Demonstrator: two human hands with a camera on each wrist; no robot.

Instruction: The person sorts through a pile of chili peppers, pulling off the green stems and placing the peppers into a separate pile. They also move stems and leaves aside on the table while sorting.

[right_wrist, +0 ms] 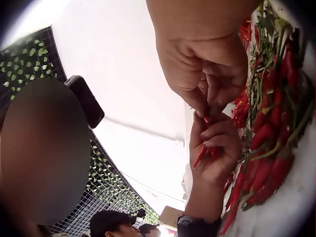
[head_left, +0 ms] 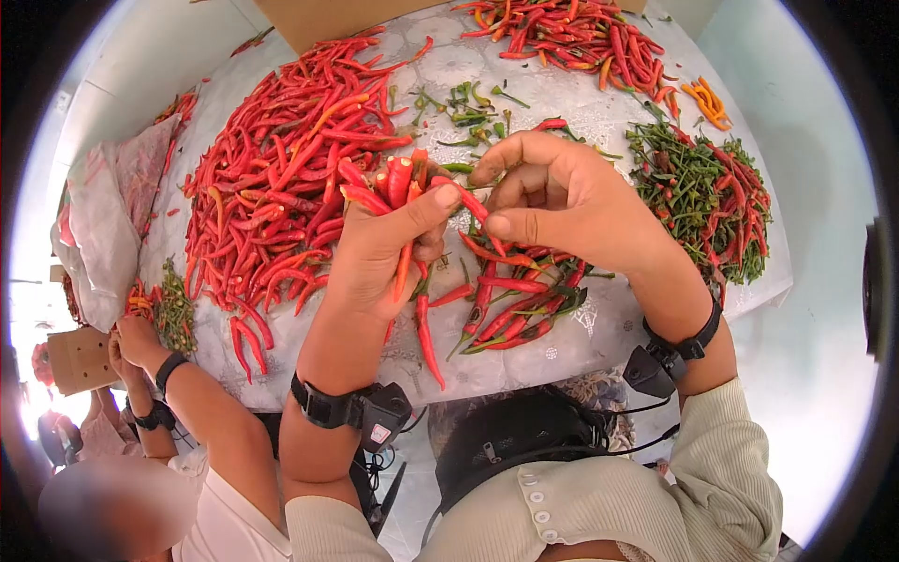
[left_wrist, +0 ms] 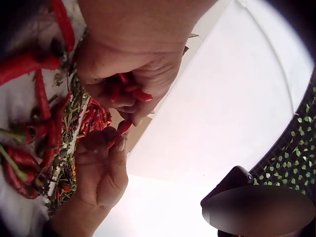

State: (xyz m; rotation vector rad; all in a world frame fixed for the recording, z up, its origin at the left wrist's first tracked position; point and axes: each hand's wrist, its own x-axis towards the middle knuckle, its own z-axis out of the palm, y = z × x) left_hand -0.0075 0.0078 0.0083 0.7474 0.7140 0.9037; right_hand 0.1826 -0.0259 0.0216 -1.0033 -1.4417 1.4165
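**Hands meeting over a bunch of chillies**

The left hand [head_left: 379,248] is gripping a bunch [head_left: 398,183] of red chillies, fingers curled round it, above the table's near edge. The right hand [head_left: 562,201] is curling in beside it, its fingertips [head_left: 482,173] pinching at the top of the bunch. A small heap [head_left: 515,300] is lying below the hands, near the table [head_left: 599,332] edge. A big pile [head_left: 281,178] is crowding the left; a stem pile [head_left: 702,197] is filling the right edge.
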